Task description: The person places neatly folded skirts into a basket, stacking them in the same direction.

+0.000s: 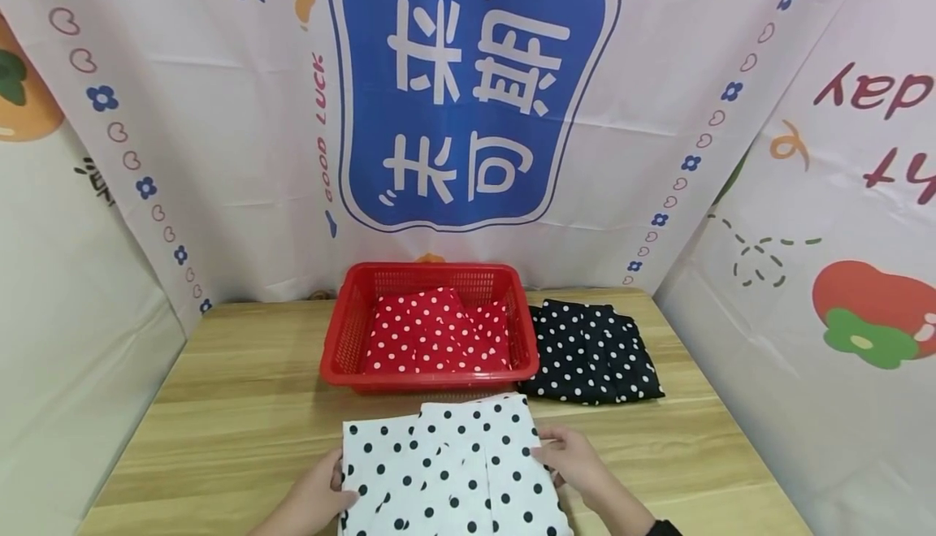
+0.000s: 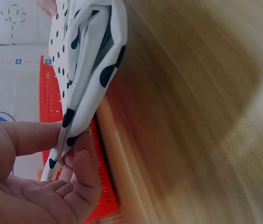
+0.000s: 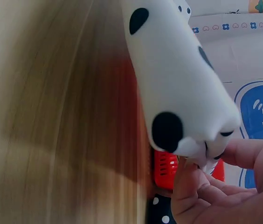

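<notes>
A folded white cloth with black polka dots (image 1: 453, 471) lies at the front of the table in the head view. My left hand (image 1: 318, 494) pinches its left edge between thumb and fingers; the left wrist view shows the layered folds of the white cloth (image 2: 87, 74) in that grip. On the opposite side my right hand (image 1: 574, 463) pinches the right edge. In the right wrist view the thick rounded fold of the white cloth (image 3: 178, 84) hangs over the fingers (image 3: 187, 182). The cloth's near end runs out of the head view.
Behind the white cloth stands a red plastic basket (image 1: 336, 341) holding a folded red polka-dot cloth (image 1: 431, 333). A folded black polka-dot cloth (image 1: 592, 353) lies right of the basket on the wooden table (image 1: 241, 390). Printed curtains (image 1: 256, 154) hang behind and at both sides.
</notes>
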### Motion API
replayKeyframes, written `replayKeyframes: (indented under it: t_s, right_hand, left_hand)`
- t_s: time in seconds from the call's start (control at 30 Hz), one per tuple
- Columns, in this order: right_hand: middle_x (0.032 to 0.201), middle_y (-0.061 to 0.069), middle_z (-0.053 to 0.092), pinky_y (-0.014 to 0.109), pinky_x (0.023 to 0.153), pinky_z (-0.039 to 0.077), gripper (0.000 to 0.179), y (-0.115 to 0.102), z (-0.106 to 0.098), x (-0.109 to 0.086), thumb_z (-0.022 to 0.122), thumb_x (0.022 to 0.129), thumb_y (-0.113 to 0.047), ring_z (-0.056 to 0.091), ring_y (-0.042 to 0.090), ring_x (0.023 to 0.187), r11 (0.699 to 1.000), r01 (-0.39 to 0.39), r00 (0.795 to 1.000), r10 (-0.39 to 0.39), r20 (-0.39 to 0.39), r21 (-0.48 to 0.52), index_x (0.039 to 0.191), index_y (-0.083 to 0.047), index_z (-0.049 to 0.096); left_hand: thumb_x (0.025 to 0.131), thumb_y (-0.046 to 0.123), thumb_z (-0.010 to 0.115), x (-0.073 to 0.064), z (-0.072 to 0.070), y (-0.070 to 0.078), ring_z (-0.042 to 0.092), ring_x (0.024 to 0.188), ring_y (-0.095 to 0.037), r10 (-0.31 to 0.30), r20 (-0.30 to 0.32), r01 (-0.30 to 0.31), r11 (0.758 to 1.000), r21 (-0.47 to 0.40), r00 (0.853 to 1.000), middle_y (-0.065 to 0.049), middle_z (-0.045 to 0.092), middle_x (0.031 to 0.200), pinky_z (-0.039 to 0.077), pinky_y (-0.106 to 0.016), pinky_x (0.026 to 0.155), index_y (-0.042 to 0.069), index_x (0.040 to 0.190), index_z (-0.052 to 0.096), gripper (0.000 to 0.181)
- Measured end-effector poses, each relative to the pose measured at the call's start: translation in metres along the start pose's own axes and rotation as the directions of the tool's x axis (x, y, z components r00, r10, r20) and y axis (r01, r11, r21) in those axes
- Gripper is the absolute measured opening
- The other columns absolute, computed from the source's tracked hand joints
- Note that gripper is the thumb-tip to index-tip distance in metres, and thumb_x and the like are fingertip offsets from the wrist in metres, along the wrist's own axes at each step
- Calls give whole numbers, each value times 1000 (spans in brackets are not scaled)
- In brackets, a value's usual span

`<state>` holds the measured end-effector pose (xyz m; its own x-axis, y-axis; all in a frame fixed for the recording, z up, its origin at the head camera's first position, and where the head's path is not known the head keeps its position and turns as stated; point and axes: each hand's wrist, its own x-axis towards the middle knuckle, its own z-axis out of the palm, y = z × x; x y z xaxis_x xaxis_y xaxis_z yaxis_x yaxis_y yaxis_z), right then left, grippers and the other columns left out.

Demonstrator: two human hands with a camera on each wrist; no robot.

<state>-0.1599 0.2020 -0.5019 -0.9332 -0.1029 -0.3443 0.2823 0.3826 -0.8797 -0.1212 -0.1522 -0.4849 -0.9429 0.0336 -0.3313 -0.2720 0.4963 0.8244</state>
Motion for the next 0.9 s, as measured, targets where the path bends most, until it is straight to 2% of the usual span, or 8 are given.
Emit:
replayKeyframes:
  t_s: [0.2, 0.4, 0.57, 0.77, 0.9]
  right_hand:
    - [86, 7, 69, 30, 56, 53, 42, -12, -7, -9, 63, 90, -8, 61, 16, 64, 1000, 7, 1000, -7, 3, -3, 123, 16, 54]
    - [87, 7, 69, 29, 56, 53, 45, -23, -15, -17, 63, 91, -10, 63, 16, 65, 999, 34, 999, -34, 28, -1, 125, 17, 51]
    - [88, 7, 70, 27, 54, 51, 44, -31, -21, -21, 63, 91, -9, 61, 16, 63, 999, 48, 998, -48, 27, 7, 125, 17, 51]
    - [90, 8, 70, 26, 54, 51, 43, -47, -26, -25, 63, 91, -8, 61, 17, 64, 998, 55, 998, -56, 8, 21, 126, 15, 51]
    - [91, 11, 70, 25, 55, 52, 44, -58, -30, -27, 63, 90, -7, 62, 16, 65, 998, 53, 999, -53, -5, 20, 126, 16, 50]
  left_hand:
    - [80, -7, 68, -5, -2, 10, 60, 79, -19, -26, 6, 26, 1000, 5, 1000, -5, 60, 81, 53, -43, 78, -16, 127, 47, 52]
    - [79, -7, 68, -12, -7, 20, 57, 76, -19, -16, -3, 16, 1000, -8, 1000, -6, 57, 78, 50, -38, 71, -13, 124, 50, 49]
    - [81, -5, 66, -17, -15, 27, 56, 76, -19, 39, 30, -38, 999, -28, 999, -7, 56, 79, 49, -34, 66, -15, 126, 47, 49]
    - [83, -6, 63, -17, -28, 33, 55, 65, -19, 152, 91, -146, 987, -64, 984, -7, 55, 75, 51, -29, 54, -23, 123, 40, 49]
    - [82, -4, 64, -16, -34, 39, 52, 60, -18, 190, 89, -185, 981, -56, 978, -6, 55, 72, 47, -28, 49, -25, 121, 40, 51]
